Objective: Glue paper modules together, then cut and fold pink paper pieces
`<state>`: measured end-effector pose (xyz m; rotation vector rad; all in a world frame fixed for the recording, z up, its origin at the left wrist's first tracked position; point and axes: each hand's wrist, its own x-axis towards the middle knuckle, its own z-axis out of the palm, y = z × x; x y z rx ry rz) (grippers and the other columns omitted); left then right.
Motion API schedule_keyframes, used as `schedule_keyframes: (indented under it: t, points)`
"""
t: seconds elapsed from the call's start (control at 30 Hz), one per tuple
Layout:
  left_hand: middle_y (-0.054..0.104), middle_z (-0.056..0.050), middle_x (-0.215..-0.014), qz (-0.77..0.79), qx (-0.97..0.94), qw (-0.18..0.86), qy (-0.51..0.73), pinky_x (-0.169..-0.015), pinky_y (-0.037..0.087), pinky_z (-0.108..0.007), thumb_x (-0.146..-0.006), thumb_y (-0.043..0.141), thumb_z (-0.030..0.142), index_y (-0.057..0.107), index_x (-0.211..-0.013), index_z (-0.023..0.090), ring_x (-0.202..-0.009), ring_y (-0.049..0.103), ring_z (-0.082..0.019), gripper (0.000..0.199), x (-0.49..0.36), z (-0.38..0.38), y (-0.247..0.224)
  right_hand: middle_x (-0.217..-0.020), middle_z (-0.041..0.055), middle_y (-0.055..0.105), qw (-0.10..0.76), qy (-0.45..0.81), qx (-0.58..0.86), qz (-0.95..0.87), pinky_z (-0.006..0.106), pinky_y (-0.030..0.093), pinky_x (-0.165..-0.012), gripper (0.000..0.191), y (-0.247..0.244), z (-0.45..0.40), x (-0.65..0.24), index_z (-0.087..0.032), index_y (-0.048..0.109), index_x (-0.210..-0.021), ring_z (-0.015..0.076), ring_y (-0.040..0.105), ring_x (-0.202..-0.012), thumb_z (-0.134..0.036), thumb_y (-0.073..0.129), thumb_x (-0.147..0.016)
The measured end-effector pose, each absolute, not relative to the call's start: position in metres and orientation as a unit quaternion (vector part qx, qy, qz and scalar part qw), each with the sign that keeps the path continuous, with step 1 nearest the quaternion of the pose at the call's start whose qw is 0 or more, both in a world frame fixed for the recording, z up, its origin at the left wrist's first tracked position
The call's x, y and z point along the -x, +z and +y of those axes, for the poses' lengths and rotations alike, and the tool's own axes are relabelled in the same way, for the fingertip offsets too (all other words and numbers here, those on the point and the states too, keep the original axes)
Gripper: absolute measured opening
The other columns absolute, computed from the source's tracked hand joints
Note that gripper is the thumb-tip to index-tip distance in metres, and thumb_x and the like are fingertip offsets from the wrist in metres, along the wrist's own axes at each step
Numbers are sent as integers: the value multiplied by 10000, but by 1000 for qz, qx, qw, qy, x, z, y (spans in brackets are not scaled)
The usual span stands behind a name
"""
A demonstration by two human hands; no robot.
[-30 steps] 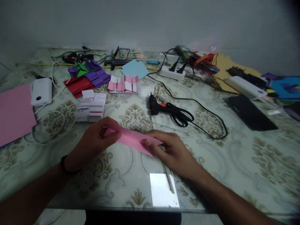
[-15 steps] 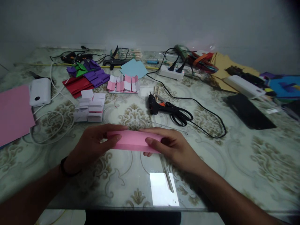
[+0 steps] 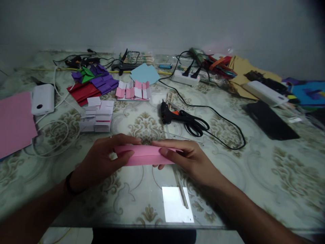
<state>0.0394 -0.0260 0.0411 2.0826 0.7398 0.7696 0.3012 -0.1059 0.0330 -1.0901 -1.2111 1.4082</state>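
Note:
A folded pink paper strip (image 3: 143, 155) is held level just above the glass-topped table (image 3: 254, 183). My left hand (image 3: 101, 162) pinches its left end between thumb and fingers. My right hand (image 3: 189, 161) grips its right end the same way. A dark band sits on my left wrist. A thin rod (image 3: 181, 189) lies on the table under my right hand.
Behind the hands lie a black glue gun (image 3: 169, 114) with cord, black scissors (image 3: 196, 126), stacks of folded white (image 3: 98, 117), pink-white (image 3: 133, 91), purple (image 3: 103, 81) and red (image 3: 82, 92) papers, a pink sheet (image 3: 14, 123) at left, a white power bank (image 3: 42, 99), a power strip (image 3: 185, 78).
The pink strip has turned from a slant to level, and both hands have shifted their grip along its ends; its top edge now looks folded over.

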Motion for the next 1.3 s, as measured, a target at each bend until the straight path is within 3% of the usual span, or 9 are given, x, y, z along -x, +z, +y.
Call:
schedule_keyframes:
  t: [0.17, 0.3, 0.47, 0.67, 0.83, 1.07, 1.2, 1.3]
  points:
    - [829, -41, -1068, 232, -778, 498, 303, -846, 625, -292, -939, 730, 178, 849, -1045, 268, -959, 778, -204, 183, -43, -23, 46, -1092, 46, 822, 474, 603, 380, -517, 248, 642, -718, 214, 29, -103, -300, -303, 866, -1129, 149, 783, -817, -222, 719, -995]
    - [805, -56, -1124, 253, -744, 550, 282, -728, 619, -260, -919, 764, 199, 866, -1040, 283, -946, 760, -204, 179, -42, -21, 44, -1126, 45, 817, 474, 606, 371, -520, 248, 638, -745, 209, 26, -101, -299, -304, 861, -1123, 144, 777, -835, -226, 782, -946]
    - [800, -58, -1114, 277, -729, 558, 284, -799, 642, -290, -909, 806, 260, 875, -1027, 299, -1012, 754, -226, 142, -45, -23, 42, -1098, 36, 842, 458, 566, 441, -524, 291, 615, -862, 189, 29, -100, -300, -296, 865, -1083, 191, 780, -974, -317, 841, -897]
    - [796, -28, -1058, 278, -676, 602, 320, -645, 644, -232, -935, 753, 178, 861, -1088, 291, -639, 750, -108, 219, -47, -27, 42, -1133, 25, 846, 447, 569, 460, -514, 301, 593, -846, 250, 32, -102, -299, -327, 851, -1126, 202, 775, -1000, -463, 802, -922]
    - [828, -1, -839, 314, -713, 551, 299, -670, 620, -191, -940, 724, 130, 842, -1158, 271, -693, 790, -129, 285, -46, -28, 43, -1192, 51, 831, 445, 558, 488, -503, 351, 557, -921, 340, 35, -104, -298, -300, 849, -1135, 240, 749, -1092, -566, 735, -957]
    - [863, -28, -883, 246, -742, 533, 324, -703, 625, -191, -942, 767, 167, 860, -1116, 256, -725, 801, -139, 216, -47, -27, 45, -1125, 66, 827, 444, 630, 455, -446, 315, 559, -761, 355, 32, -105, -297, -261, 845, -1141, 203, 748, -892, -550, 728, -970]
    - [853, -27, -834, 248, -734, 547, 317, -712, 641, -222, -966, 760, 236, 848, -1139, 278, -736, 808, -163, 199, -45, -27, 44, -885, 27, 815, 435, 647, 444, -441, 274, 539, -718, 285, 31, -105, -297, -251, 834, -1163, 147, 714, -730, -454, 740, -986]
    - [850, -38, -831, 269, -720, 566, 296, -689, 647, -239, -983, 741, 289, 829, -1179, 262, -733, 810, -181, 216, -44, -27, 42, -761, 9, 782, 435, 653, 435, -441, 275, 554, -739, 273, 32, -105, -297, -229, 819, -1179, 146, 713, -709, -399, 760, -975]
